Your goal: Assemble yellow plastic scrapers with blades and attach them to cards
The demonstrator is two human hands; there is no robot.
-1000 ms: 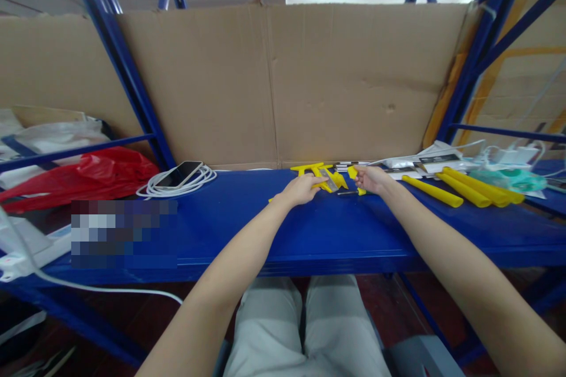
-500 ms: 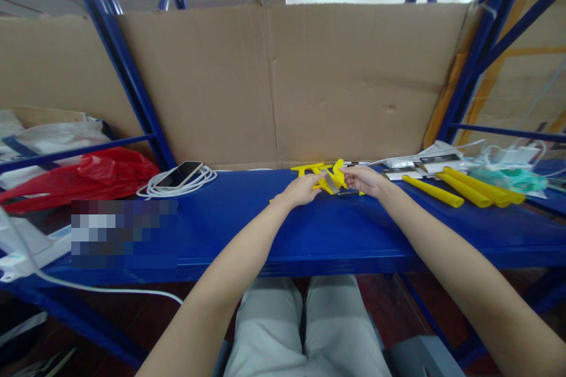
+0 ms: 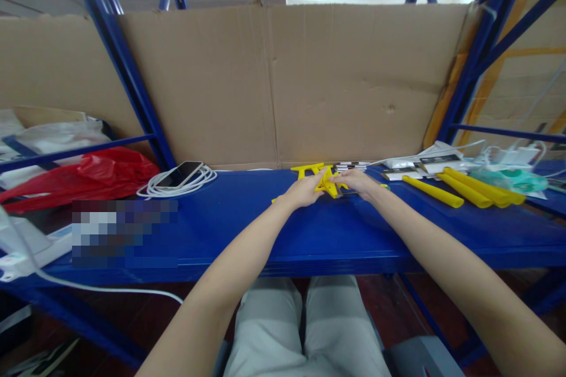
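Just right of the frame's centre, a yellow part (image 3: 328, 184) sits between both hands above the blue desk (image 3: 230, 224). The left hand (image 3: 305, 188) has its fingers closed around the part's left side; the right hand (image 3: 356, 181) touches it from the right, though I cannot tell whether it pinches anything. To work it well, I would brace the part with the left hand, press squarely with the right fingertips, and avoid knocking the yellow piece (image 3: 302, 172) behind, toward the frame's upper centre
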